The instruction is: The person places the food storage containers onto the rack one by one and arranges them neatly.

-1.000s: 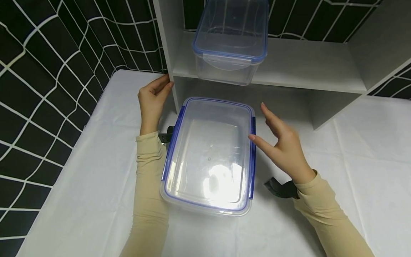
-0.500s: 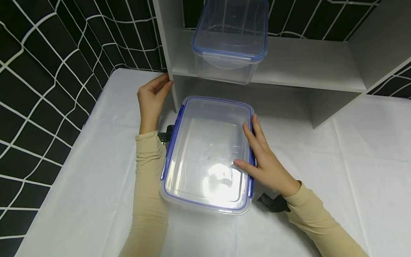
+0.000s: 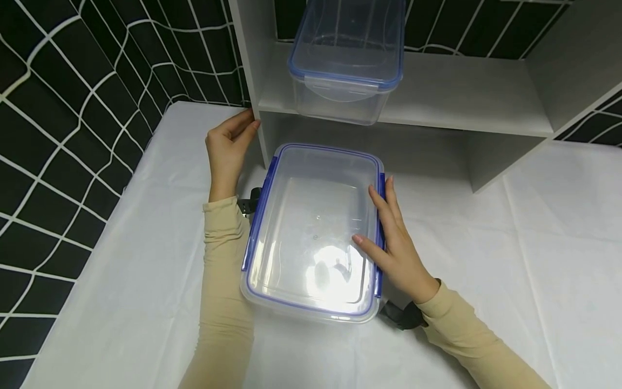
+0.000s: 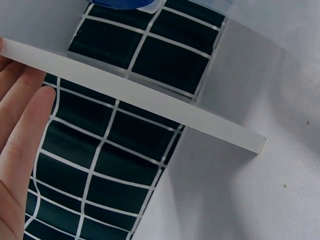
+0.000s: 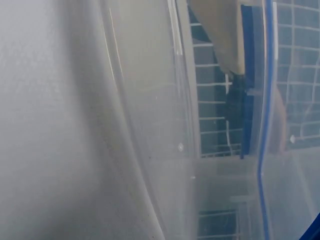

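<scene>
A large clear plastic food container (image 3: 316,216) with blue side clips stands on the white cloth, before the shelf's lower opening. My right hand (image 3: 396,248) is at its right edge, thumb and one finger over the lid, the other fingers by the side clip; they look straight and spread. The right wrist view shows the clear container wall (image 5: 145,125) up close, without the hand. My left hand (image 3: 228,146) touches the front of the shelf's left side panel (image 3: 246,70) with nearly straight fingers. In the left wrist view its thumb and fingers (image 4: 22,130) lie against that panel.
A smaller clear container (image 3: 345,70) with a blue-rimmed lid sits on the white middle shelf board (image 3: 466,97), jutting slightly past its front edge. A black wall with white netting (image 3: 73,135) borders the left and back. White cloth (image 3: 549,243) covers the table.
My right hand has moved left and down, from beside the large container onto its right edge and lid. The left hand and both containers keep their places.
</scene>
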`<act>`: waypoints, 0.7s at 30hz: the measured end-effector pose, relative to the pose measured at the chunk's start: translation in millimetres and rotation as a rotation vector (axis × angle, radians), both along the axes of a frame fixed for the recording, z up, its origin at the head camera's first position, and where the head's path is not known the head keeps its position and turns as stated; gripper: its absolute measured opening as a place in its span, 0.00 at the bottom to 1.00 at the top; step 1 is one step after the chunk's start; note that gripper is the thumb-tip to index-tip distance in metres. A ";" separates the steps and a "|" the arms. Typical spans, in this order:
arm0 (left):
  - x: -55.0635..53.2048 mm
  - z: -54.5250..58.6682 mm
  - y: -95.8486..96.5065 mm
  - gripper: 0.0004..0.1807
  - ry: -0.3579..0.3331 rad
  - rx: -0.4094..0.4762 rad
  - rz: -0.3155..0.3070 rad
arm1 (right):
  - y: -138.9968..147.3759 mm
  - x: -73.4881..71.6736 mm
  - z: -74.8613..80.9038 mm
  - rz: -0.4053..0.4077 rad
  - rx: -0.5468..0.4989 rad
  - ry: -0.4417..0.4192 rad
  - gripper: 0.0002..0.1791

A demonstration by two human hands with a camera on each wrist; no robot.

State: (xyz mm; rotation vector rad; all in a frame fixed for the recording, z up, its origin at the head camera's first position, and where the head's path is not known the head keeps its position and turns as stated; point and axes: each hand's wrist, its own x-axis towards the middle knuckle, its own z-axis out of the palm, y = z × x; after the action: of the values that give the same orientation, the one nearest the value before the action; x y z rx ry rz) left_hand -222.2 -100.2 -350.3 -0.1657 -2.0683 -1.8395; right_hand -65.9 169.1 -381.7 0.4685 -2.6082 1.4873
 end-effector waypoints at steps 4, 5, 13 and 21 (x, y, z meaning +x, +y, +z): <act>-6.5 -8.3 -3.1 0.15 0.015 0.011 0.000 | -2.2 1.2 -1.9 -0.016 -0.015 0.014 0.44; -6.6 -8.5 -3.5 0.15 0.018 0.012 0.002 | -2.8 1.4 -2.4 -0.019 -0.019 0.020 0.44; -7.0 -8.3 -3.5 0.14 0.024 0.020 0.001 | -2.6 3.0 -1.4 -0.028 0.001 0.037 0.44; -6.3 -7.0 -1.0 0.15 0.018 0.006 0.009 | 2.7 10.6 -1.4 -0.031 0.019 0.066 0.42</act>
State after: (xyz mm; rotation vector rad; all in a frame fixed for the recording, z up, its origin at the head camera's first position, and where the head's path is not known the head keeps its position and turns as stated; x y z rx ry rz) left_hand -228.4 -101.2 -357.3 -0.1706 -2.0480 -1.8320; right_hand -55.3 171.8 -383.1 0.4677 -2.5690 1.4148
